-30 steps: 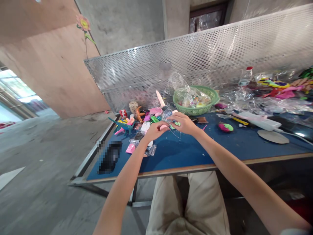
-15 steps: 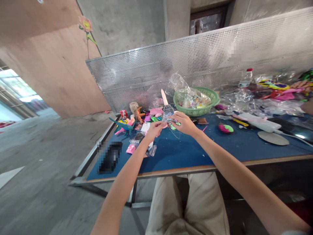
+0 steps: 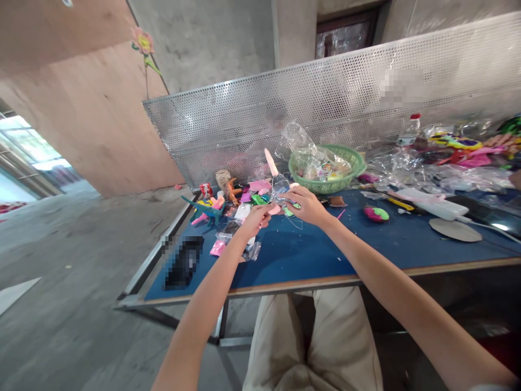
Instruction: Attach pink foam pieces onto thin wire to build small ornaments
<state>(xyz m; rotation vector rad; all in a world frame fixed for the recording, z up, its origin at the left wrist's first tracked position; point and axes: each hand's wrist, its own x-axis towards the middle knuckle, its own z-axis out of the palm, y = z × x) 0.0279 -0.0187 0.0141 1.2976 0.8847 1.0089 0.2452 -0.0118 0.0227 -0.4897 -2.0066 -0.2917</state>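
Note:
Both my hands meet over the far left part of the blue table. My left hand is closed, pinching a small pink piece. My right hand is closed too, gripping a small clear plastic bag from which a pale pink pointed piece sticks upward. Just beyond the hands lies a heap of small coloured toy parts, and a teal toy dinosaur stands to their left.
A green basket with clear bags stands behind my right hand. A pink-and-green lump, a white tool, a grey disc and crumpled plastic lie to the right. A perforated metal screen backs the table.
The hands and the bag have barely shifted. The pink pointed piece tilted slightly left again after leaning right half a second ago.

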